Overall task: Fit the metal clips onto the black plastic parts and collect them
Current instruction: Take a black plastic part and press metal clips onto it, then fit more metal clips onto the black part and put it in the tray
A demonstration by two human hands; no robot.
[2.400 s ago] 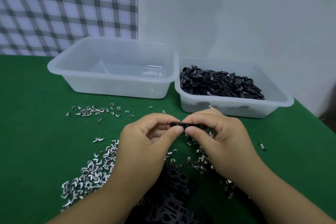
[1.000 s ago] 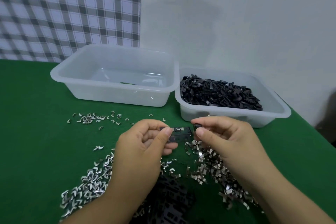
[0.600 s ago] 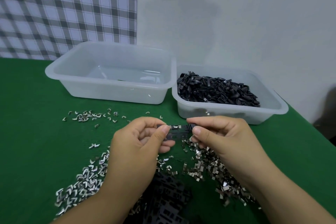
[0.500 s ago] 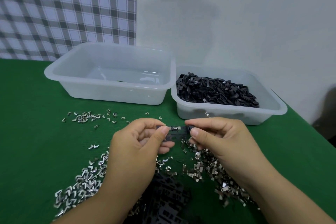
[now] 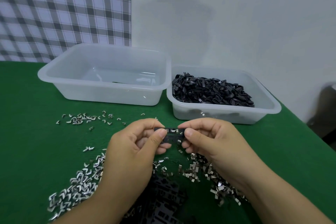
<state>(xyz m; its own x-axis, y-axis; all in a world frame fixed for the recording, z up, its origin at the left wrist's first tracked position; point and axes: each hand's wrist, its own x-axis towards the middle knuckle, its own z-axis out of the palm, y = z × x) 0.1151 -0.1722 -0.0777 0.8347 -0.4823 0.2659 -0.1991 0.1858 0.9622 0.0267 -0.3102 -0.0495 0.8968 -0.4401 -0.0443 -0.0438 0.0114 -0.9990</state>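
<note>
Both hands were raised just above the middle of the bench, thumbs and curled forefingers pinching one small thing between them: the left hand (image 5: 134, 149) gripped one end and the right hand (image 5: 214, 143) the other end of a slim, black, slotted plastic part (image 5: 173, 133), which was held level with a small bright folded metal clip (image 5: 172, 130) sitting on its upper bar. Under the wrists, toward the near edge, shiny angular loose metal clips (image 5: 78, 185) lay heaped on the matt green, felt-like bench cover (image 5: 27, 132), with a thinner scatter of them (image 5: 81, 119) left of centre. Flat black plastic frames with rectangular cut-outs (image 5: 163, 196) lay at the near edge between the forearms. Along the far edge stood two frosted, translucent, round-cornered rectangular plastic tubs, touching or nearly so: the left tub (image 5: 109, 96) showed a glossy bare floor, while the right tub (image 5: 218, 114) held a tangled heap of dark, curved plastic pieces (image 5: 211, 91). Behind them hung a grey-and-white checked cloth (image 5: 54, 9) beside a smooth pale wall (image 5: 236, 14).
</note>
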